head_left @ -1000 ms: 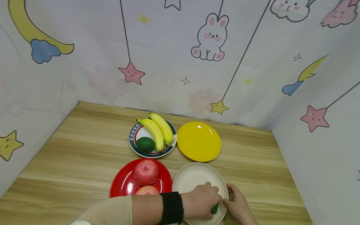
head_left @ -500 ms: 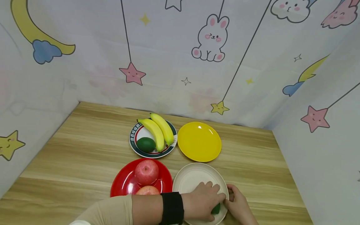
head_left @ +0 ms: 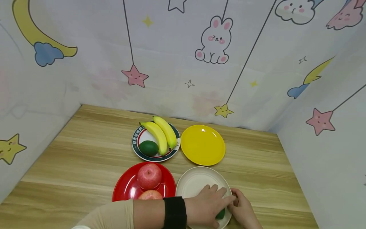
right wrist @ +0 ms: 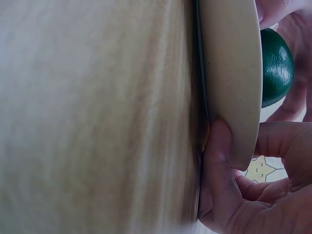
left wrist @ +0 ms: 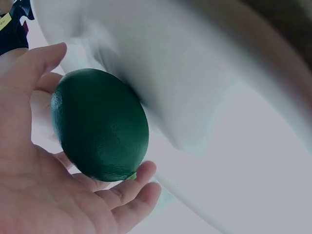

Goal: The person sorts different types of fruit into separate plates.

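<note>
A dark green avocado (left wrist: 100, 124) lies on the cream plate (head_left: 191, 181) at the front right. Over it in the head view is my left hand (head_left: 204, 205), its fingers spread. The left wrist view shows that palm facing the avocado, fingers loosely around it and a gap beside the thumb. My right hand (head_left: 243, 208) pinches the plate's right rim, with a digit (right wrist: 220, 151) against the outer wall and another over the edge. Left fingertips reach close to the right hand.
Left of the cream plate is a red plate (head_left: 125, 183) with apples (head_left: 149, 176). Behind stand a patterned plate (head_left: 136, 151) with bananas (head_left: 166, 132) and a second avocado (head_left: 148, 148), and a yellow plate (head_left: 203, 145). A printed cloth wall (head_left: 171, 63) borders the wooden table (head_left: 71, 165).
My left hand has loosened from the avocado, its fingers straightening and spreading toward the right rim. The right hand stays at the plate's edge.
</note>
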The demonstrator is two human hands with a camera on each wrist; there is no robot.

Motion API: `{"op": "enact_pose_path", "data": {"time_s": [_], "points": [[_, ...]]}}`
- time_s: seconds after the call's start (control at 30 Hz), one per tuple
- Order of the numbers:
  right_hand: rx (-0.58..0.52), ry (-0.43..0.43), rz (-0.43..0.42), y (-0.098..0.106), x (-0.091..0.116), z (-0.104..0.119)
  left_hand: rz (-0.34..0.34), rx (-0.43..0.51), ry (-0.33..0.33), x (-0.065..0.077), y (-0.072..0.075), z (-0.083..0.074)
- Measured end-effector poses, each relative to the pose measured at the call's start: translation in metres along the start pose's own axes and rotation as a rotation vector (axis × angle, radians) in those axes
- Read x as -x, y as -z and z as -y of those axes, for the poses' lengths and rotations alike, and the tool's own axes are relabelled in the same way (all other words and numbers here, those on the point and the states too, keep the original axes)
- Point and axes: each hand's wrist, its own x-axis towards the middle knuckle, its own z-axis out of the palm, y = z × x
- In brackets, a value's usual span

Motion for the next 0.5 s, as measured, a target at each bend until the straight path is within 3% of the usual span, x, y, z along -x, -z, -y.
{"op": "enact_pose_path", "data": {"time_s": [0.13, 0.23, 0.37, 0.5], "points": [[-0.004, 0.064, -0.007, 0.0001, 0.0002, -0.0039, 0.008, -0.043, 0.008, 0.0014, -0.0001, -0.0002], [-0.041, 0.060, -0.003, -0.0007, 0.0002, -0.0049, -0.001, -0.074, 0.017, 0.0036, -0.0005, 0.0000], [-0.055, -0.013, 0.016, 0.0000, 0.0011, -0.0009, -0.008, -0.072, 0.027, 0.0058, -0.0005, 0.0007], [-0.023, -0.031, 0.023, 0.0011, 0.0015, 0.0022, -0.009, -0.061, 0.032, 0.0066, 0.0004, 0.0019]]}}
